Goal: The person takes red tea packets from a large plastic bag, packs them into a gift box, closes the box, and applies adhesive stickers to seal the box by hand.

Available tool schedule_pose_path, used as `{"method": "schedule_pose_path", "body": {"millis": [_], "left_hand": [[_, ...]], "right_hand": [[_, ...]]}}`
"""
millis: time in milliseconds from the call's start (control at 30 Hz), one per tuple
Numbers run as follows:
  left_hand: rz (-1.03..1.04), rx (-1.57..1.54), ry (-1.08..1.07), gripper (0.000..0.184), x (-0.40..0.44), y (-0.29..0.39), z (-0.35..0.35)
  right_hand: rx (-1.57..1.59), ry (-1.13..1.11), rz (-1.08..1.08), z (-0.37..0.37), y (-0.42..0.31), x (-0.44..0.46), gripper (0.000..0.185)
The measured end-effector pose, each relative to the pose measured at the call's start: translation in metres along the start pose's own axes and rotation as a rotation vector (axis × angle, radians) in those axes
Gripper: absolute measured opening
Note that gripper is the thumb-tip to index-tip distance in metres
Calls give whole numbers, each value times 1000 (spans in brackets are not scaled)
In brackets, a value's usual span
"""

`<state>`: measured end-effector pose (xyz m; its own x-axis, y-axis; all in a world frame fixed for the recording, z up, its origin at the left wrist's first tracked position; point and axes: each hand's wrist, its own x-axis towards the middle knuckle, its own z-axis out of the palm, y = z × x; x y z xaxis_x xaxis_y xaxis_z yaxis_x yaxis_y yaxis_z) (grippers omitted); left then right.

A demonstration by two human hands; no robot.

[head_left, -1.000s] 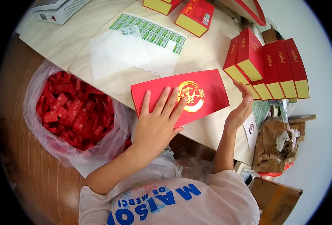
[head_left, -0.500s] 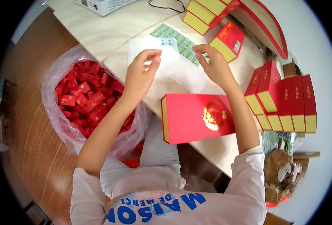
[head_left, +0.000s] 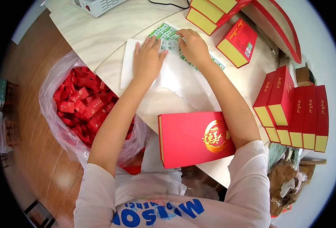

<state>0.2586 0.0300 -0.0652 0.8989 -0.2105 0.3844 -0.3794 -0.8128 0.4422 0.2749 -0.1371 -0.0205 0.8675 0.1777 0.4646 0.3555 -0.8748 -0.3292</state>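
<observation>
My left hand (head_left: 148,59) lies flat, fingers stretched out, on white backing paper (head_left: 127,68) on the table. Close by, my right hand (head_left: 195,49) has its thumb and forefinger bent in at the edge of a sheet of green-and-white stickers (head_left: 164,29). Part of the sheet curls up between the hands, and its right portion runs under my right wrist. Nearer my body, a flat red box (head_left: 190,138) with a gold round emblem and pale yellow side lies at the table edge; my right forearm passes over its right end.
A plastic-lined bag (head_left: 48,91) of small red packets (head_left: 84,102) stands left of the table. Red boxes (head_left: 302,114) stand in a row at right. Another box (head_left: 238,41) lies beyond my right hand, near stacked boxes (head_left: 202,21). A white device (head_left: 97,5) sits at the far edge.
Both hands, raised above the paper before, have moved forward and down onto it. My left fingers have straightened out flat. The view has shifted slightly, and the red box appears lower.
</observation>
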Motion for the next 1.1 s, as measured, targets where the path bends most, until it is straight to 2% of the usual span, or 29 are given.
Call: {"method": "schedule_pose_path", "body": {"millis": [133,200,300,400,500,667,733,1100], "left_hand": [[53,-110,13,44,0,-4,-1],[63,-128,17,42,0,-4,-2],[84,-152,35,38,1,-6,0],[91,-181,40,35,2,-5,-2],[90,-232,28,35,3,-8,-1],[114,-290,91,33,3,-5,-6],[-2,-391,73,27,3,-1,-9],[28,-399,105,25,3,-3,-8]], "right_hand": [[79,21,-96,11,-3,3,26],[146,26,-238,16,-3,1,25],[90,-95,-207,8,-7,3,21],[84,-106,-190,12,-1,4,19],[115,-29,-216,15,2,4,16],[125,-56,-206,8,-1,4,13],[109,-81,-198,6,-3,4,11],[105,-61,-272,1,-6,6,12]]}}
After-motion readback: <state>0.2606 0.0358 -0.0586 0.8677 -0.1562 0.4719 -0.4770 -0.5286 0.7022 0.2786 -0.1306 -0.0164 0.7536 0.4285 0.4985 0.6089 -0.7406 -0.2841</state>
